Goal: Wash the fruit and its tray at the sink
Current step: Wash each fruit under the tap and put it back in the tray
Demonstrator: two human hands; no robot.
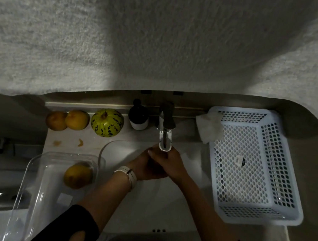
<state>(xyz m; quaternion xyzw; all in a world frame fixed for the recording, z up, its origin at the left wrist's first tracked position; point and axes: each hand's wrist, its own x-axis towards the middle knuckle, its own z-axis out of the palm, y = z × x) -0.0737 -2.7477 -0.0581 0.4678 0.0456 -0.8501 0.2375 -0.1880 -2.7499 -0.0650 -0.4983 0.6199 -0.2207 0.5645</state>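
While clasped hands, grip contents unclear, under tap: clear rectangular plastic tray (45, 182) with one round yellow-orange fruit (78, 176); perforated white plastic basket (253, 165) bare.

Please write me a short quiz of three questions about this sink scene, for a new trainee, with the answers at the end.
1. True or false: the clear plastic rectangular tray holds exactly one round yellow-orange fruit.
2. Multiple choice: where are the left hand and the right hand? A) in the white perforated plastic basket; B) together under the spout of the grey metal tap, over the white sink basin; C) on the green-yellow striped round melon.
3. Short answer: how many pieces of fruit lie on the counter ledge behind the tray?

Key
1. True.
2. B.
3. Three: two orange-yellow round fruits and the melon.
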